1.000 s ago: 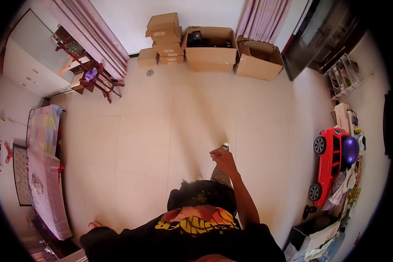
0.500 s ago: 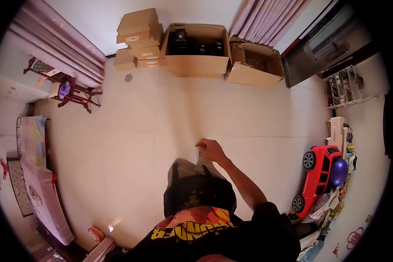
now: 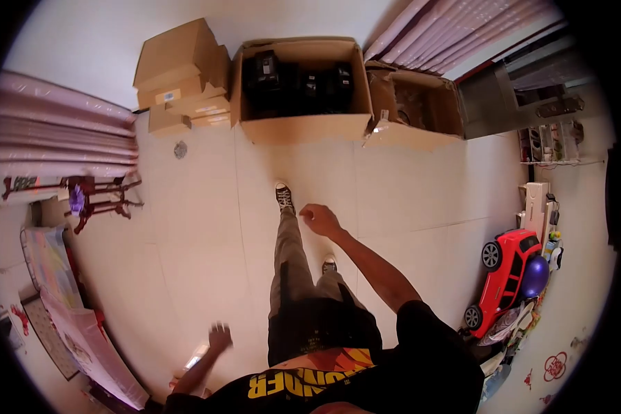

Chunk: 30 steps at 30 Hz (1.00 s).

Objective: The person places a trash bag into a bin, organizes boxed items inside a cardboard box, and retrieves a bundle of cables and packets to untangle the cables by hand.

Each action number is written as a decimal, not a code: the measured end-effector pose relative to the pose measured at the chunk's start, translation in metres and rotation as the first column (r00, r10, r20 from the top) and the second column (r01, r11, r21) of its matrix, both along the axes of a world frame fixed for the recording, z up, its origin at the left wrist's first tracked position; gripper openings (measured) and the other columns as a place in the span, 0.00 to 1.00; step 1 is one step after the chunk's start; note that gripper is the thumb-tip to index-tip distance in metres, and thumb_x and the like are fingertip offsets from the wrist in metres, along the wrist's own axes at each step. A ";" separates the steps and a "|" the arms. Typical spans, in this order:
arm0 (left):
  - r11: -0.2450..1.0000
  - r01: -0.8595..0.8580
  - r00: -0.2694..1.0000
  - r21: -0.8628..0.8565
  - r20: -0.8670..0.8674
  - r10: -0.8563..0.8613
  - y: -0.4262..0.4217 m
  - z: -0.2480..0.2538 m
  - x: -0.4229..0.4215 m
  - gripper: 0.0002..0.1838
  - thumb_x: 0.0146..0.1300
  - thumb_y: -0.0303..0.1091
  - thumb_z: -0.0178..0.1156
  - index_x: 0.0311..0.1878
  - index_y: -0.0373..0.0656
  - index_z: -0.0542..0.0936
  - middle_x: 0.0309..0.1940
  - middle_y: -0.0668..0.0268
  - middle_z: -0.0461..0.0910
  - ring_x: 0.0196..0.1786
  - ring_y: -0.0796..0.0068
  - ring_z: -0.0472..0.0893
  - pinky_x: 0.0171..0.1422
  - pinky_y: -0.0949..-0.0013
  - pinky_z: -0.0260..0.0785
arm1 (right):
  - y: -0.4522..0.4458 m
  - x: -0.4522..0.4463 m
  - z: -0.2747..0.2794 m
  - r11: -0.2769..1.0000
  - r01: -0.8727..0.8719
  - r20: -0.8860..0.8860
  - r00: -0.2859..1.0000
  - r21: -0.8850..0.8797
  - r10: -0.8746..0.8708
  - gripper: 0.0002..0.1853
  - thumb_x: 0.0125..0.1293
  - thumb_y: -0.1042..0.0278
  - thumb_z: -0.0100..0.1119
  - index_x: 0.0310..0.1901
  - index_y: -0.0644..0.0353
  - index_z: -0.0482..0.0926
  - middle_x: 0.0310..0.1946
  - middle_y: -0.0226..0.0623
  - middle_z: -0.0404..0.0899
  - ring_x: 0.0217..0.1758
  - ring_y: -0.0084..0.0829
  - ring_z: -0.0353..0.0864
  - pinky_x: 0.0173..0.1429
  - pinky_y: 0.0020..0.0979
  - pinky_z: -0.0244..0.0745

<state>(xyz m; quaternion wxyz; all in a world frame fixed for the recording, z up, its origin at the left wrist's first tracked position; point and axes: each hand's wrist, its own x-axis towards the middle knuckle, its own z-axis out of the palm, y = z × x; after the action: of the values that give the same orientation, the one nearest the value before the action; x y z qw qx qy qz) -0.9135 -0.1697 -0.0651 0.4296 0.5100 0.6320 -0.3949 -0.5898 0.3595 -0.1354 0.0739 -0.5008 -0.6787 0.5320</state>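
Judge progress from contact alone: no carton or item in either hand, hence no handling visibly under way; cannot tell from this view how much handling, if any, is complete; note black items (image 3: 263, 73) lying inside the large open carton (image 3: 307, 128), upper centre of the frame; note a second open carton (image 3: 417, 134) just beside, to the right, and stacked cardboard boxes (image 3: 176, 63) just beside, to the left. Locate the right hand (image 3: 322, 221) near the centre of the frame, over the floor (image 3: 400, 196) and near the forward shoe (image 3: 283, 198); read the fingers (image 3: 306, 213) as partly curled, with nothing visible in hold; cannot tell whether touching the thumb. Locate the left hand (image 3: 220, 338) at the lower left of the frame, slightly blurred; read its fingers as open and slightly spread, likewise with nothing visible in hold. Relative to both sets of fingers, place the large carton higher in the frame, well apart and untouched; place it nearer to the right hand than to the left.
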 end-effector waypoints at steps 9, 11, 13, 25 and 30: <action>0.589 -0.187 0.945 0.786 0.308 -0.112 0.705 -0.220 -0.080 0.47 0.58 0.39 0.76 0.79 0.38 0.65 0.77 0.51 0.69 0.78 0.48 0.68 0.80 0.50 0.65 | 0.290 -0.084 -0.177 0.774 -0.250 0.611 0.762 0.582 -0.214 0.32 0.63 0.74 0.68 0.70 0.53 0.74 0.70 0.44 0.72 0.78 0.44 0.67 0.79 0.46 0.64; 0.617 -0.044 0.960 0.786 0.205 -0.193 0.767 -0.246 -0.084 0.49 0.57 0.39 0.77 0.79 0.40 0.64 0.77 0.53 0.69 0.79 0.49 0.67 0.81 0.52 0.64 | 0.323 -0.089 -0.202 0.782 -0.314 0.675 0.716 0.539 -0.177 0.26 0.61 0.75 0.67 0.63 0.53 0.80 0.64 0.43 0.78 0.73 0.43 0.72 0.76 0.44 0.67; 0.632 0.090 0.955 0.770 0.114 -0.275 0.799 -0.278 -0.090 0.48 0.55 0.38 0.78 0.79 0.44 0.66 0.74 0.55 0.72 0.76 0.50 0.70 0.78 0.52 0.68 | 0.346 -0.086 -0.217 0.863 -0.347 0.688 0.726 0.368 -0.001 0.20 0.58 0.79 0.65 0.53 0.52 0.84 0.54 0.39 0.84 0.65 0.43 0.78 0.70 0.41 0.73; 0.594 0.252 0.905 0.764 0.032 -0.425 0.806 -0.326 -0.106 0.09 0.63 0.26 0.62 0.45 0.48 0.84 0.32 0.59 0.88 0.35 0.56 0.89 0.38 0.54 0.81 | 0.355 -0.063 -0.249 0.744 -0.465 0.705 0.709 0.480 -0.011 0.06 0.61 0.67 0.60 0.37 0.49 0.87 0.36 0.29 0.86 0.52 0.32 0.83 0.57 0.39 0.76; 0.586 0.258 0.908 0.768 0.015 -0.419 0.787 -0.309 -0.094 0.08 0.63 0.26 0.60 0.43 0.48 0.85 0.32 0.60 0.88 0.34 0.57 0.89 0.37 0.55 0.81 | 0.340 -0.050 -0.243 0.758 -0.427 0.646 0.764 0.493 0.011 0.06 0.59 0.72 0.62 0.36 0.49 0.86 0.36 0.28 0.85 0.53 0.32 0.82 0.56 0.39 0.74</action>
<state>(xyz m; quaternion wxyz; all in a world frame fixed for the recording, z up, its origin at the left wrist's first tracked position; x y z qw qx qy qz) -1.0076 0.6174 -0.3738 0.1558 0.7882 0.5829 -0.1211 -0.6400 0.6999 -0.3781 -0.0558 -0.5034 -0.8568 0.0967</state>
